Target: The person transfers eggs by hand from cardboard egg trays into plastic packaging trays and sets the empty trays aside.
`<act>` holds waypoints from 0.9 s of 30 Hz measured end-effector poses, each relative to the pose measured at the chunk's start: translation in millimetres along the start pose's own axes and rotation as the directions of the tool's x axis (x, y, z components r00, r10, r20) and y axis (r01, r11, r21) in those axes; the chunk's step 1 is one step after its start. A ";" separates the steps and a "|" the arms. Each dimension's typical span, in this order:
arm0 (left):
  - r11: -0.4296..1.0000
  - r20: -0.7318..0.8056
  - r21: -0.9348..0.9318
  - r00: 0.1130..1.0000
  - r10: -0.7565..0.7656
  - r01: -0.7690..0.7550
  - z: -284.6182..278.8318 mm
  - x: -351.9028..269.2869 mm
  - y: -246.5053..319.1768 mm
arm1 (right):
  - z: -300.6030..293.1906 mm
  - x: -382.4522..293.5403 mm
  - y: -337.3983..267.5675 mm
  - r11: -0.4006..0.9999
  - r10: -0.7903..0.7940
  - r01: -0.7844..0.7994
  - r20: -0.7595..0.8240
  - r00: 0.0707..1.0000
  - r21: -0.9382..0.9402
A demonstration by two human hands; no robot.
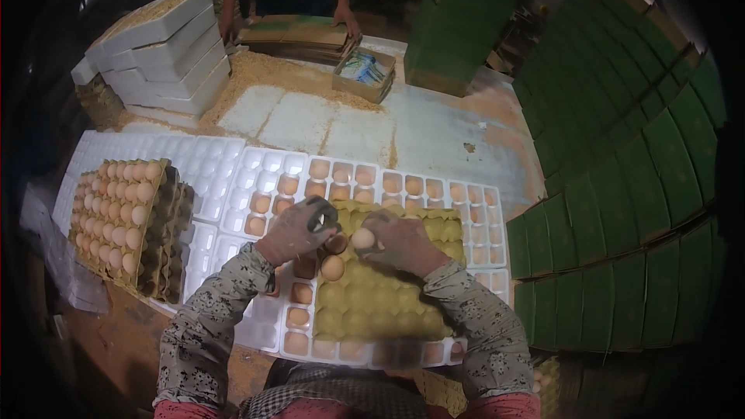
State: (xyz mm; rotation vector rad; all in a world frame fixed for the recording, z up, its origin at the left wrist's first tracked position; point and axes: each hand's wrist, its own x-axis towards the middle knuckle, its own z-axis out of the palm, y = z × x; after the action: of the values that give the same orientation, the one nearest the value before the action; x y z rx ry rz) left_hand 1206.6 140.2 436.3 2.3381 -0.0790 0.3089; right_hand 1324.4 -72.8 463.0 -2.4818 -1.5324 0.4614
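Note:
My right hand [401, 243], in a thin work glove, has its fingers closed around a pale egg [363, 239] above a yellowish pulp egg tray [378, 302]. To its left, my gloved left hand [300, 227] has curled fingers. Its thumb is close to a shaded brown egg [337, 242], and whether it grips that egg is unclear. Another brown egg [333, 268] sits in the pulp tray near its left edge. Under the pulp tray, white plastic trays [269, 326] spread across the table, many pockets filled with brown eggs [298, 317].
Stacked pulp trays full of eggs [110, 209] stand at left. Behind them rise white foam boxes [174, 52] holding sawdust-like material. Green cartons [634, 186] line the right side. Across the table, a person's hand [347, 20] rests on flattened cardboard [297, 35] beside a small box [362, 75].

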 end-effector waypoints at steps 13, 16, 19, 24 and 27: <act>0.957 -0.127 0.011 0.950 -0.286 0.289 -44.7 -38.1 -9.3 | -36.3 40.6 14.2 0.990 -0.045 0.036 -0.064 0.997 -0.137; 0.921 -0.414 0.024 0.842 -0.346 0.390 -75.2 -40.3 -89.5 | -26.5 93.8 -12.7 0.977 -0.202 0.215 -0.301 0.932 0.009; 0.831 -0.300 0.343 0.890 -0.344 0.437 -69.6 -26.3 -135.8 | 2.0 181.4 -51.8 0.994 0.019 0.000 -0.172 0.985 0.114; 0.783 -0.020 0.374 0.848 -0.529 0.497 -62.0 1.6 -165.7 | 75.9 269.7 -58.2 0.984 0.178 -0.178 -0.099 0.979 0.002; 0.945 -0.504 0.180 0.851 -0.150 0.273 -77.8 -1.3 -188.0 | 46.4 269.8 -88.5 0.975 0.221 -0.221 0.002 0.975 -0.009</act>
State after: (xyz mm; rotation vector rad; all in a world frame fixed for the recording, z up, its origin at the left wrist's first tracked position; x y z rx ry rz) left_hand 1217.9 328.1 359.1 2.4072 0.4906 0.8236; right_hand 1346.6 207.9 403.8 -2.6715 -1.2664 0.4936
